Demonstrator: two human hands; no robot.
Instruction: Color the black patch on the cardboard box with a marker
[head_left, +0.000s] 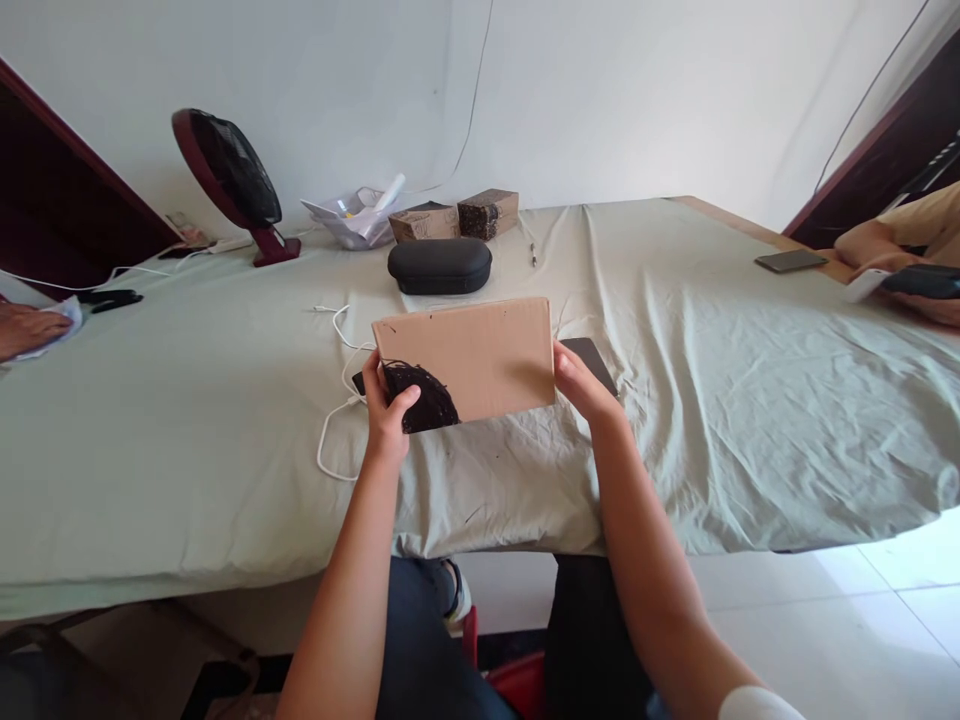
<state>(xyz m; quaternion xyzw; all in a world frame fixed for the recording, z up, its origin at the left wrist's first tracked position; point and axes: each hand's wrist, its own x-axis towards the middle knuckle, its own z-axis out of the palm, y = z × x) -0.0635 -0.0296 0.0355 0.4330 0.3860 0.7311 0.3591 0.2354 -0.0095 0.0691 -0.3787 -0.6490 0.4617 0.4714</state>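
Between my two hands is a brown cardboard box (495,355), tilted so that one broad side faces me. Its lower left corner carries a scribbled black patch. My left hand (388,405) grips the left end, thumb over the black patch and the other fingers partly hidden behind. At the right end my right hand (581,382) holds the box, its fingers mostly out of sight. Behind the box, a flat dark object (592,362) lies on the cloth, partly covered. A white cable (322,445) curls beside my left hand.
A black hard case (439,266) sits beyond the box. Farther back are two small cardboard boxes (487,213), a plastic basket (356,225) and a fan (232,180). Another person's hand (34,330) rests at far left; a person's arm (892,245) is at right beside a flat phone-like object (790,261).
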